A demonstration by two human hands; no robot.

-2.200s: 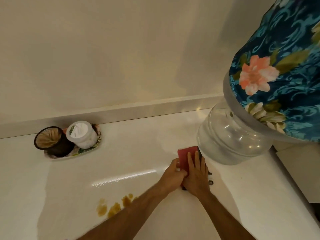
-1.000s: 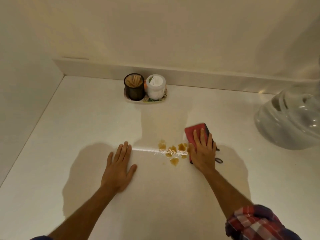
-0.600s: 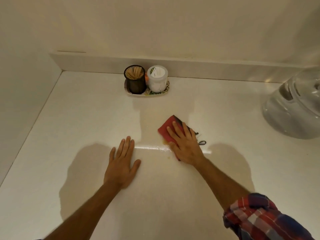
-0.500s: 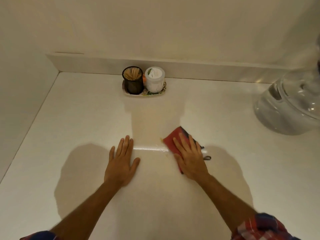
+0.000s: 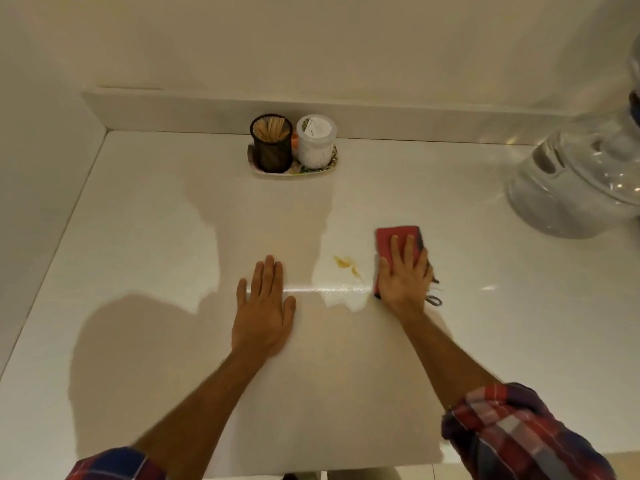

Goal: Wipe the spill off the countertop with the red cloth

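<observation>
The red cloth [image 5: 387, 241] lies flat on the white countertop [image 5: 145, 258], right of centre. My right hand [image 5: 403, 274] presses down on it with the palm flat and the fingers spread, covering its near half. A thin yellow-brown smear of the spill [image 5: 346, 263] remains just left of the cloth, with a wet sheen below it. My left hand [image 5: 264, 308] rests flat on the counter with nothing in it, a hand's width left of the smear.
A small tray [image 5: 323, 167] by the back wall carries a black mesh cup of sticks [image 5: 272, 143] and a white jar [image 5: 316, 141]. A large clear water bottle [image 5: 575, 188] lies at the right. The counter's front edge runs along the bottom.
My right hand slid the cloth left across the spill and then back to the right. Most of the brown drops are gone and only a thin smear is left. The left hand stayed planted.
</observation>
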